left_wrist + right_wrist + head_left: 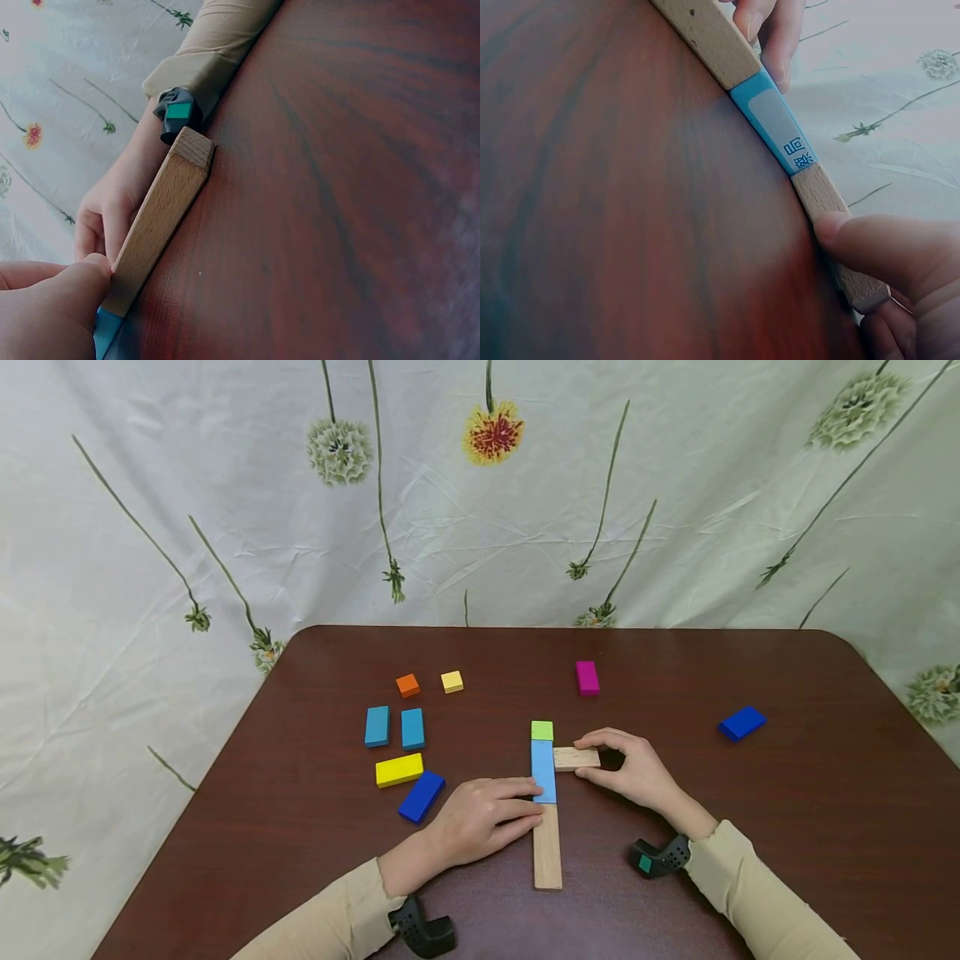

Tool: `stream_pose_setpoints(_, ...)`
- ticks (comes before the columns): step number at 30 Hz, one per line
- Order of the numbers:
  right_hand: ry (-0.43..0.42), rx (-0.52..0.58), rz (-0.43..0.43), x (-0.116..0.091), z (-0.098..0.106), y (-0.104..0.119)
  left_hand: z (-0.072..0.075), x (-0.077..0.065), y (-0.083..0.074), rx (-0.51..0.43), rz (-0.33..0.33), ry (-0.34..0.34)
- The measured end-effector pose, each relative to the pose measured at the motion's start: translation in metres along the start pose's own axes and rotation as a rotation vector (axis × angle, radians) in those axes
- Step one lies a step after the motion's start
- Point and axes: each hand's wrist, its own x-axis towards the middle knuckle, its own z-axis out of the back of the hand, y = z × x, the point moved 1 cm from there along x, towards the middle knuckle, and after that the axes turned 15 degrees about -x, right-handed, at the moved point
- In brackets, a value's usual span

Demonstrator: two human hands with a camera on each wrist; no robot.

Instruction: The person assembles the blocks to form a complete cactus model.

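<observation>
A straight row lies on the table: a green cube (542, 731) at the far end, a light blue block (543, 760) in the middle, and a long plain wooden block (547, 852) nearest me. My left hand (487, 818) touches the row from the left, fingertips across the joint between the blue and long wooden blocks. On the other side, my right hand (633, 768) pinches a short wooden block (576, 758) between thumb and fingers. That block meets the blue block's right side crosswise. In the right wrist view, the thumb (862, 232) presses its near face.
Left on the table lie two teal blocks (377, 727), a yellow block (399, 770), a dark blue block (422, 797), an orange cube (407, 685) and a pale yellow cube (452, 682). Farther right are a magenta block (587, 678) and another dark blue block (742, 724).
</observation>
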Motion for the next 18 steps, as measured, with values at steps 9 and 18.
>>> stream_pose_setpoints(9,0.006,-0.015,-0.002,-0.0003,0.0008,0.0014,0.0,0.0006,-0.0004,0.012,-0.004,-0.004)
stream_pose_setpoints(18,-0.001,-0.007,0.019,-0.0003,0.0001,0.0015,-0.0003,0.0001,0.0001,0.013,-0.013,-0.009)
